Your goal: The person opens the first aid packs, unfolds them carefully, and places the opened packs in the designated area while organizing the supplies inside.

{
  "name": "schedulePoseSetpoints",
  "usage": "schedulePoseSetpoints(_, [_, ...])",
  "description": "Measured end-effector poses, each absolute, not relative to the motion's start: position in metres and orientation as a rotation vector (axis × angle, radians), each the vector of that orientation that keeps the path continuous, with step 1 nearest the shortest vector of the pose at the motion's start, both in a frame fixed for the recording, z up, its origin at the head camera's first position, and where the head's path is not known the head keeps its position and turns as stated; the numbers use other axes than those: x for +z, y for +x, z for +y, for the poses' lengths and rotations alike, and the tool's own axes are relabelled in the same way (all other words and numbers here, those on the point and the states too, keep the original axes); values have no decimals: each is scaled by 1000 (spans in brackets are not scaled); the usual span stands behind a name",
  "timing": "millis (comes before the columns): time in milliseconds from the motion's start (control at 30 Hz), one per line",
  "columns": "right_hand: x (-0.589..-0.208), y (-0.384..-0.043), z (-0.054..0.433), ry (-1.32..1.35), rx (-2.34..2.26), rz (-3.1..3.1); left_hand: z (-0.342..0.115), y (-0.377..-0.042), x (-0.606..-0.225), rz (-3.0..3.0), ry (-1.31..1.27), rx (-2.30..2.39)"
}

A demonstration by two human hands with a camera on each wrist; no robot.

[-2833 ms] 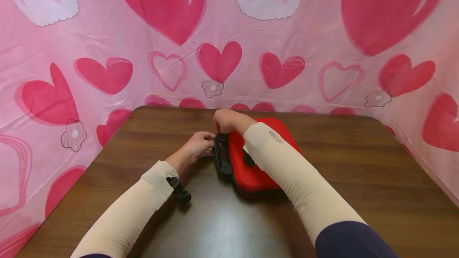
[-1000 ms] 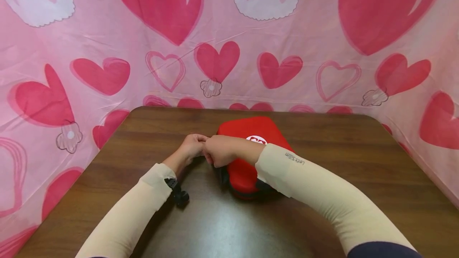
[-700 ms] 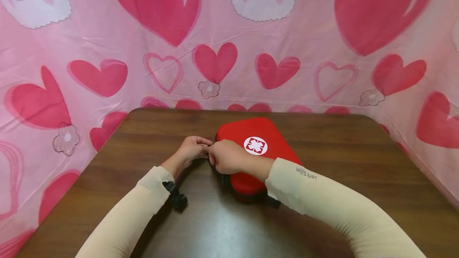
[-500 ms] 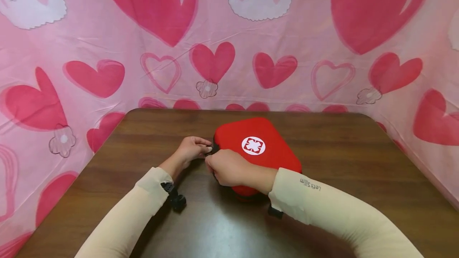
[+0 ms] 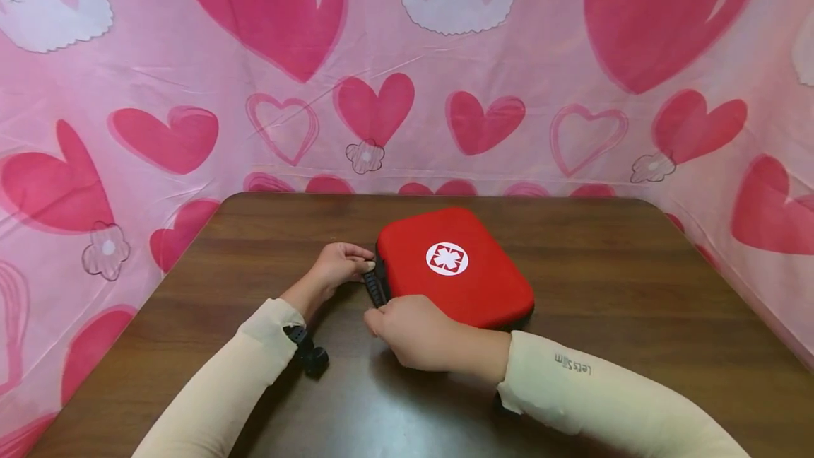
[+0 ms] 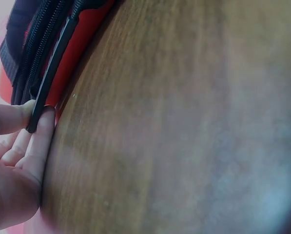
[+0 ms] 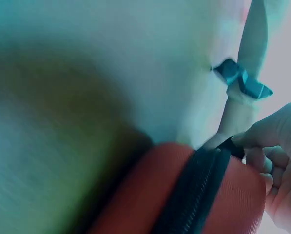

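A red first-aid case (image 5: 483, 281) with a white round emblem lies flat on the table. My left hand (image 5: 333, 271) is at its left side. Thumb and fingers pinch the far end of the black carry handle (image 5: 374, 288), which juts out toward the left. In the left wrist view, the black zipper (image 6: 43, 41) runs along the case's side behind the handle. My right hand (image 5: 422, 334) is at the case's near left corner, thumb and curled fingers pinching the zipper pull, mostly hidden. The right wrist view shows the zipper band (image 7: 196, 187) beside that hand.
The brown wooden table (image 5: 604, 267) reaches back to a pink cloth (image 5: 534, 55) printed with hearts, hung behind and at the sides. A black wrist camera (image 5: 311, 357) hangs below my left sleeve (image 5: 235, 366).
My right hand has moved from the handle's far end toward me along the case's left side to the near corner. The left hand now pinches the handle; the emblem has come into view.
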State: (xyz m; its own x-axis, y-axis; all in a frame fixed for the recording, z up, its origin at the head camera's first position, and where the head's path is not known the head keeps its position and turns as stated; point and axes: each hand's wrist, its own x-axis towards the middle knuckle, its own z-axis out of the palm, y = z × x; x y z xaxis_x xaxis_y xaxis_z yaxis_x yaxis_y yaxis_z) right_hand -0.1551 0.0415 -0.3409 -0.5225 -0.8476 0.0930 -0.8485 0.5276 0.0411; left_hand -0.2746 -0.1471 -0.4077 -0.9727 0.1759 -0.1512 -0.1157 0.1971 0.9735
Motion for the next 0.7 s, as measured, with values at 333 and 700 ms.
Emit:
schedulePoseSetpoints(333, [-347, -132, 71, 1605, -71, -2464, -145, -276, -410, 2262, 142, 1819])
schedulePoseSetpoints(700, [-361, -118, 97, 1432, -217, -2296, -145, -275, -404, 2297, 255, 1659])
